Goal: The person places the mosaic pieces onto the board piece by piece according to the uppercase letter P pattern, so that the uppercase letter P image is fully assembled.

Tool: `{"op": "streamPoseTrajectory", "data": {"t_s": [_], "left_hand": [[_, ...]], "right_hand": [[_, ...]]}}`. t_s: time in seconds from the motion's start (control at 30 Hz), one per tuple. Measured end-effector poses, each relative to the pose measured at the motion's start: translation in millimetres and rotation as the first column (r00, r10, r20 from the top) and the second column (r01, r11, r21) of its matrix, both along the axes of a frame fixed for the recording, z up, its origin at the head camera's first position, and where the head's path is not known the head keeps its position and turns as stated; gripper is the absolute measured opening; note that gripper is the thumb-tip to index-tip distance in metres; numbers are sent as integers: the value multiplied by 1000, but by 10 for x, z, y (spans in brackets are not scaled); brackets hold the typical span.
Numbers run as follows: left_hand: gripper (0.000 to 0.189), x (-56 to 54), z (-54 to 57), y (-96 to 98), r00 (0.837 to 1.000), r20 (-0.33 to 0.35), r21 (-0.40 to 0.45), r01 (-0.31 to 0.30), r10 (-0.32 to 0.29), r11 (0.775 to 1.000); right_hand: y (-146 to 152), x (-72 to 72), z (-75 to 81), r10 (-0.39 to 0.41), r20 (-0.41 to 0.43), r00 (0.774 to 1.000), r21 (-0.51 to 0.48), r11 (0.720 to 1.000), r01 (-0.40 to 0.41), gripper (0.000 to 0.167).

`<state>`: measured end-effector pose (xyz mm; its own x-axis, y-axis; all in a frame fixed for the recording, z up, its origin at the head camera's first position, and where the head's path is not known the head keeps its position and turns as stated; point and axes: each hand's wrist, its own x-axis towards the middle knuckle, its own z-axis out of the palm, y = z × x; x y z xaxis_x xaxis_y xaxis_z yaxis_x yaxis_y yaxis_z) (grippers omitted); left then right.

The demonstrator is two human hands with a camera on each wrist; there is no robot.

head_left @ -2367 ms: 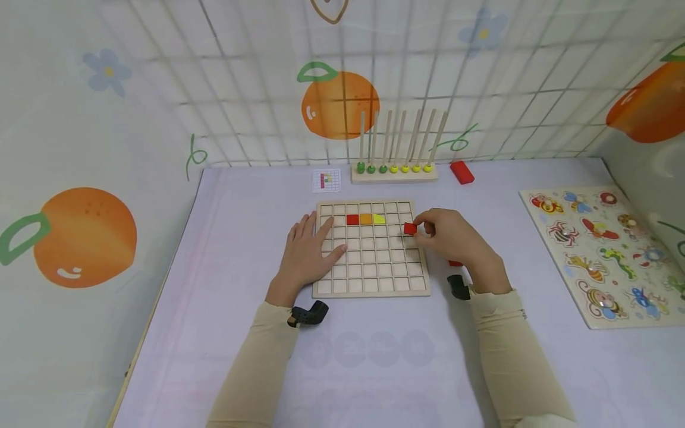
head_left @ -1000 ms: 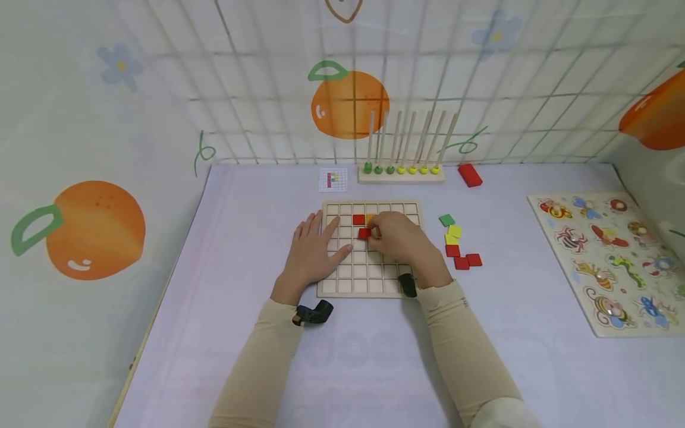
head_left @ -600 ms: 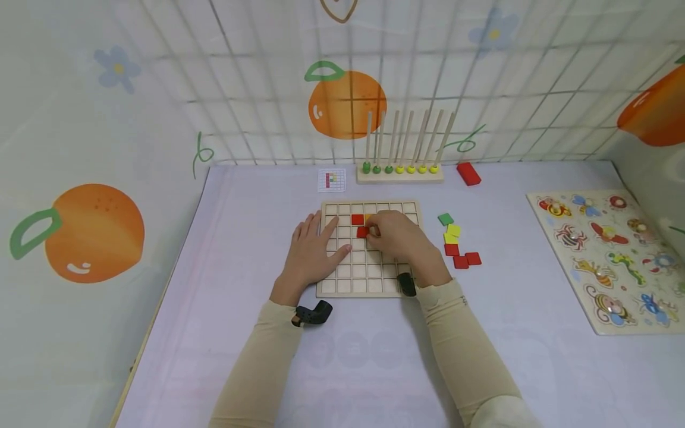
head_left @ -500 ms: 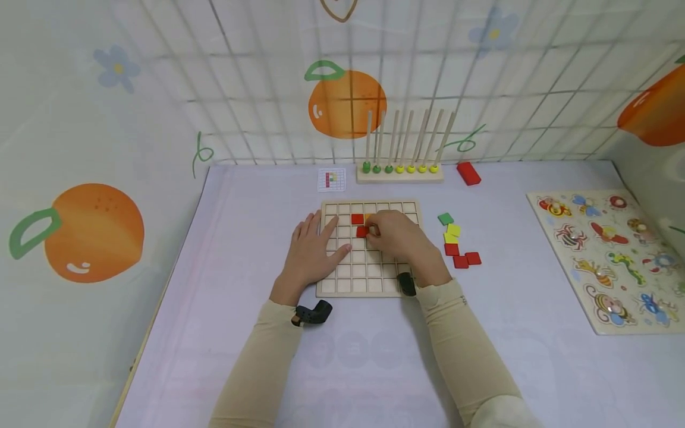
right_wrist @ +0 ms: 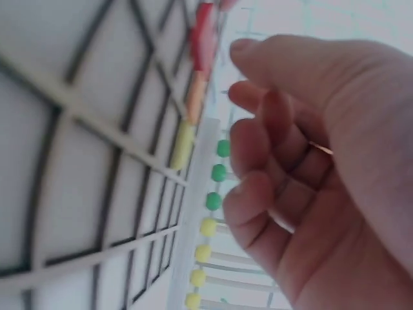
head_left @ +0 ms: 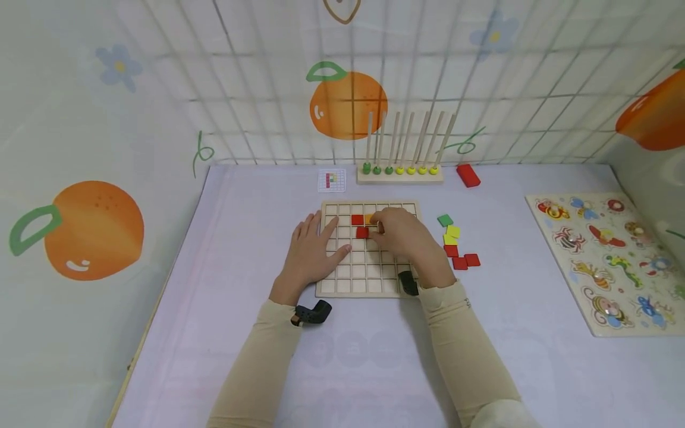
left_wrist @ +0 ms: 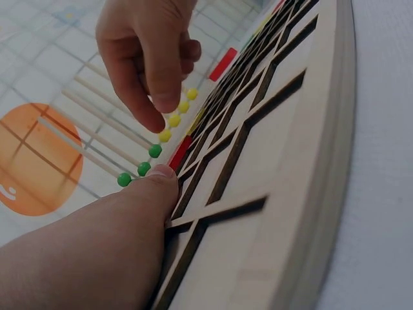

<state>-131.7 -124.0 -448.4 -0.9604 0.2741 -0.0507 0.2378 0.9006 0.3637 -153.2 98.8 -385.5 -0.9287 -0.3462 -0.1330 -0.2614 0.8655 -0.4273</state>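
Note:
A wooden grid board [head_left: 360, 286] lies before me. My left hand [head_left: 309, 254] rests spread on its left side, thumb and index finger over the squares. On the board are a red tile [head_left: 357, 220], an orange tile [head_left: 369, 219] partly covered by my right hand, and a second red tile [head_left: 362, 232] one row nearer. A yellow tile [right_wrist: 183, 145] beside the orange one shows in the right wrist view. My right hand [head_left: 402, 233] hovers just right of the nearer red tile, its thumb and fingers apart and loosely bent, with nothing between them.
Loose red, yellow and green tiles [head_left: 451, 251] lie right of the board. Behind it stand a small pattern card [head_left: 332, 180], a peg rack with beads [head_left: 400, 177] and a red block [head_left: 468, 175]. An insect puzzle board [head_left: 575, 297] lies far right.
My right hand brought the red tile leftward from the board's right side, set it down below the first red one, and has now let go, drawing slightly right. The left hand stays put.

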Motion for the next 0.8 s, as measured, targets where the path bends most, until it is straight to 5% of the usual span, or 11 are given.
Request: {"op": "streamPoseTrajectory", "data": {"t_s": [0.3, 0.8], "left_hand": [[79, 1, -41, -7, 1000, -2, 4, 2, -2, 1000], [78, -16, -68, -15, 1000, -25, -3, -2, 2, 1000]], "right_hand": [[-48, -17, -62, -76, 129, 989, -36, 996, 81, 26], [-136, -37, -94, -71, 75, 995, -9, 997, 72, 16]]}}
